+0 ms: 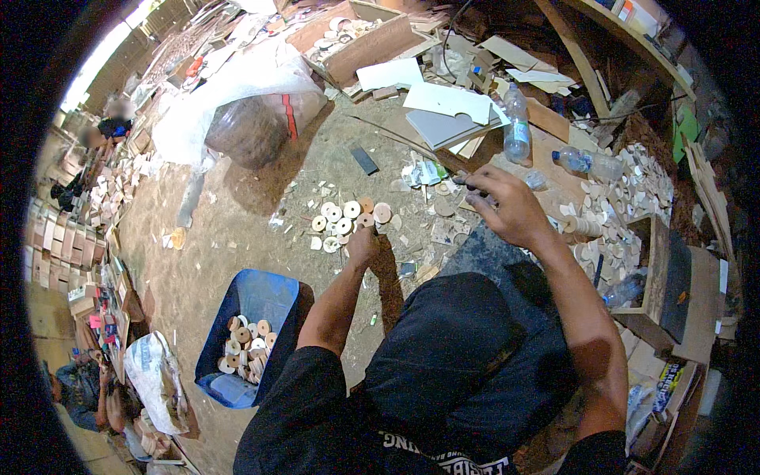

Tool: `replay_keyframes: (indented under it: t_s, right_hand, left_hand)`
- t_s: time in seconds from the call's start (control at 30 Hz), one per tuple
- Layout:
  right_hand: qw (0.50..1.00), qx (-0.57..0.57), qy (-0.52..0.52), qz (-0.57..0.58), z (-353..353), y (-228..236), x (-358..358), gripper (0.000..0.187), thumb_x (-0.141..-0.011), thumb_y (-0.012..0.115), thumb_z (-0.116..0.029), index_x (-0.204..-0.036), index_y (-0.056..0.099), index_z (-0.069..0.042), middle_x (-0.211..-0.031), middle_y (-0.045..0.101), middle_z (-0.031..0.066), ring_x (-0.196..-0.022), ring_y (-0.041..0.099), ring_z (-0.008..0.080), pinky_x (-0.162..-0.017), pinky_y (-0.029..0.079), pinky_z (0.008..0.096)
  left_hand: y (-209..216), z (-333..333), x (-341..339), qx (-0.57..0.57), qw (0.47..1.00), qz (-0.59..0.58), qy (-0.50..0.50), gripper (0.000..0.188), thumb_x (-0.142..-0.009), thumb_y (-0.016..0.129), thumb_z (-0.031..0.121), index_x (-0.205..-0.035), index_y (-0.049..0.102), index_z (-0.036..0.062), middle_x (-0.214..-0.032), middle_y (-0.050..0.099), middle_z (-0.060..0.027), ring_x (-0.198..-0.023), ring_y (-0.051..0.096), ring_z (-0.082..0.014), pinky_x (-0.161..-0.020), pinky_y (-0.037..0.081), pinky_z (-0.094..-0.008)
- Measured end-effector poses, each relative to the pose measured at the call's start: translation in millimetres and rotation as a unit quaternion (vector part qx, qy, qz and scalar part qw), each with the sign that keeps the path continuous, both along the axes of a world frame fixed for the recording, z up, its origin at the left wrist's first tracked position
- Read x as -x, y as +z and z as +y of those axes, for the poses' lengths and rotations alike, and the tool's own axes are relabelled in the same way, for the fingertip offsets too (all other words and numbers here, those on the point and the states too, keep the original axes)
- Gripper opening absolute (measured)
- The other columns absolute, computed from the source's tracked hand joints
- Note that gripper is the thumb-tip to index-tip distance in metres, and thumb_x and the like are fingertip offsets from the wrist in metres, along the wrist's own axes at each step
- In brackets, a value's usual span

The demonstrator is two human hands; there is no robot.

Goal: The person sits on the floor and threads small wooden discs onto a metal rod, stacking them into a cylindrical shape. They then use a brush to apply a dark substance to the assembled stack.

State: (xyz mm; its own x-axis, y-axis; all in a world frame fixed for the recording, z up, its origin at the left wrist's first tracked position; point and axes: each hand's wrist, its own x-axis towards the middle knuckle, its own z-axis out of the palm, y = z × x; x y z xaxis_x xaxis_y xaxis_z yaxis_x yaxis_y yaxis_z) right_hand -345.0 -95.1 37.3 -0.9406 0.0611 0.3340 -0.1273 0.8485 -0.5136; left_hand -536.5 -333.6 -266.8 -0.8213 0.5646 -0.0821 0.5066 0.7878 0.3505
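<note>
Several round wooden discs with center holes [333, 214] lie in a loose cluster on the dirt floor in front of me. My left hand [364, 247] reaches down to the near edge of this cluster. Its fingers look bent together, touching or just short of a tan disc [366, 220]; what they grip is hidden. My right hand [509, 207] is raised to the right of the cluster. Thumb and fingers pinch together around something small and dark, too unclear to name.
A blue bin [207, 348] holding several wooden discs stands at my left. A white sack [186, 119] lies beyond it. Boards [447, 103] and plastic bottles [516, 131] lie ahead right, with disc scraps [633, 186] heaped behind. People sit at the far left.
</note>
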Motion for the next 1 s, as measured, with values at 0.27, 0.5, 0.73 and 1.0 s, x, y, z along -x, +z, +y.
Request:
replay_keyframes:
  t_s: [0.27, 0.5, 0.73, 1.0]
  right_hand:
    - [1.000, 0.001, 0.000, -0.011, 0.2, 0.3, -1.4, 0.025, -0.082, 0.062, -0.012, -0.105, 0.064, -0.005, -0.097, 0.060, 0.0141, -0.091, 0.060, 0.0334, -0.080, 0.049, 0.0399]
    - [0.989, -0.026, -0.010, 0.146, -4.1, -2.0, 0.5, 0.021, -0.080, 0.061, -0.011, -0.099, 0.067, -0.005, -0.101, 0.062, 0.0139, -0.091, 0.061, 0.0320, -0.078, 0.051, 0.0397]
    - [0.994, 0.009, 0.096, 0.053, -23.4, -17.6, 15.0, 0.016, -0.082, 0.063, -0.016, -0.089, 0.068, -0.003, -0.088, 0.067, 0.0148, -0.082, 0.065, 0.0299, -0.073, 0.051, 0.0385]
    - [0.989, 0.015, 0.146, -0.006, -44.7, -35.8, 24.0, 0.015, -0.083, 0.065, -0.016, -0.082, 0.069, -0.002, -0.076, 0.065, 0.0128, -0.071, 0.064, 0.0287, -0.063, 0.049, 0.0381]
  left_hand:
    - [5.7, -21.5, 6.4, -0.132, 0.988, -0.069, 0.043, 0.037, -0.071, 0.070, 0.022, -0.107, 0.067, 0.0104, -0.095, 0.067, -0.0152, -0.084, 0.066, -0.0362, -0.073, 0.052, -0.0430]
    - [69.0, -55.2, 18.9, -0.611, 0.578, -0.505, 0.195, 0.044, -0.085, 0.064, 0.011, -0.126, 0.050, 0.0033, -0.104, 0.062, -0.0110, -0.085, 0.065, -0.0222, -0.066, 0.055, -0.0321]
    - [143.7, -79.4, 20.6, -0.727, 0.454, -0.514, 0.031, 0.053, -0.084, 0.067, 0.022, -0.132, 0.045, 0.0128, -0.126, 0.054, -0.0110, -0.111, 0.058, -0.0274, -0.084, 0.055, -0.0404]
    - [215.8, -87.8, 24.0, -0.698, 0.527, -0.477, -0.087, 0.057, -0.078, 0.072, 0.023, -0.126, 0.047, 0.0038, -0.119, 0.057, -0.0192, -0.102, 0.062, -0.0335, -0.077, 0.058, -0.0463]
